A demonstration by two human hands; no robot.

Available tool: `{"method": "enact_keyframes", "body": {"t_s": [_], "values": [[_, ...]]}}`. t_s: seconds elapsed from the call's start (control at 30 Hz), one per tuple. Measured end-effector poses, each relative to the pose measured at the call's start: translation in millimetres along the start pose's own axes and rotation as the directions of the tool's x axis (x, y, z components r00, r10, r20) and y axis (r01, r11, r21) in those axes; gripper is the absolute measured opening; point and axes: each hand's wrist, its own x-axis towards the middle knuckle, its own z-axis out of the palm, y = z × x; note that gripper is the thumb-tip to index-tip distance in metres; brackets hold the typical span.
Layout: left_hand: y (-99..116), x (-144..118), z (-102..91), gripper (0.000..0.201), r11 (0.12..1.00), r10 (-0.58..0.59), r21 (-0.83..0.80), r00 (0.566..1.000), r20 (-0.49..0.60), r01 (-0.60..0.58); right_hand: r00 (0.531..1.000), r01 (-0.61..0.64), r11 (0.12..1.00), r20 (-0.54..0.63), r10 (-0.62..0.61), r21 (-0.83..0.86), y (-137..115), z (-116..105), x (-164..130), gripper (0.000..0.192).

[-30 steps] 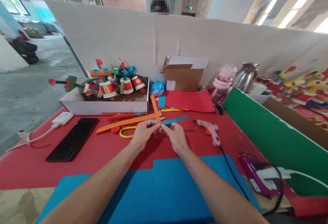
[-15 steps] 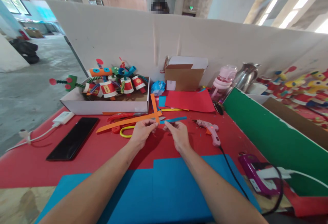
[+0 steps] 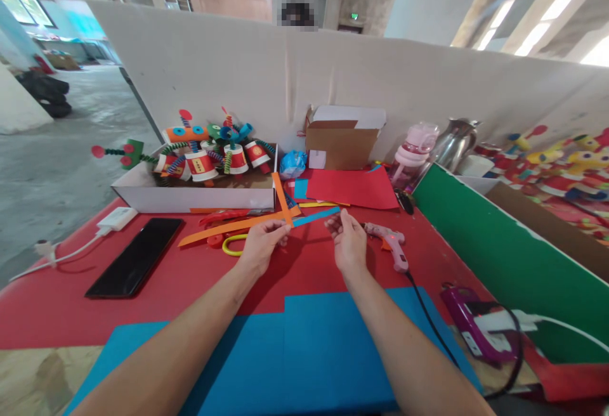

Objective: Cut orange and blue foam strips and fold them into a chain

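Bright daylight floods in from windows at upper left and skylights at upper right, which blow out white; soft shadows under the forearms; wide-angle bending at edges; focus sharp centrally.

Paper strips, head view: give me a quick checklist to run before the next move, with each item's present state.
1. Left hand pinches the crossed orange strip and blue strip at their joint: ok.
2. Right hand holds nothing, grip open beside the blue strip's end: ok.
3. Glue gun lies right of that hand, indicator lit: ok.
4. Strips actually bonded: cannot tell.
5. Yellow-handled scissors lie under the strips: ok.
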Motion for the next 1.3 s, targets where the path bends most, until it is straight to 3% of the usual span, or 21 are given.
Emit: {"method": "enact_keyframes", "body": {"t_s": [0.07,0.13,0.23,0.37,0.6,0.87,1.1,1.3], "values": [[2,-1,0.4,0.034,0.999,-0.036,-0.032,0.999,-0.008,0.036,0.991,-0.094,0.996,0.091,0.094,-0.003,4,2,-5,0.021],[2,-2,0.9,0.033,0.998,-0.054,-0.04,0.998,0.013,0.054,0.95,-0.19,0.975,0.229,0.211,-0.112,9,5,-13,0.022],[1,-5,1.7,0.029,1.0,-0.024,0.019,0.995,0.098,0.022,0.904,-0.17,0.938,0.331,0.27,-0.301,14,10,-25,0.022],[0,-7,3.0,0.025,0.994,0.017,0.103,0.988,0.152,-0.033,0.93,-0.055,0.91,0.31,0.196,-0.411,15,12,-31,0.019],[2,-8,3.1,0.024,0.981,0.05,0.176,0.982,0.184,-0.083,0.941,0.036,0.886,0.314,0.125,-0.463,14,12,-30,0.017],[3,-9,3.7,0.022,0.981,0.054,0.175,0.985,0.165,-0.083,0.944,0.123,0.867,0.328,0.048,-0.482,13,11,-30,0.016],[2,-5,1.9,0.03,0.992,0.044,0.111,0.995,0.085,-0.054,0.972,0.041,0.84,0.216,0.092,-0.541,8,8,-21,0.024],[2,0,-2.5,0.033,0.992,0.077,0.095,0.997,0.033,-0.079,0.981,0.079,0.92,0.192,-0.004,-0.383,-4,7,-12,0.021]]}}
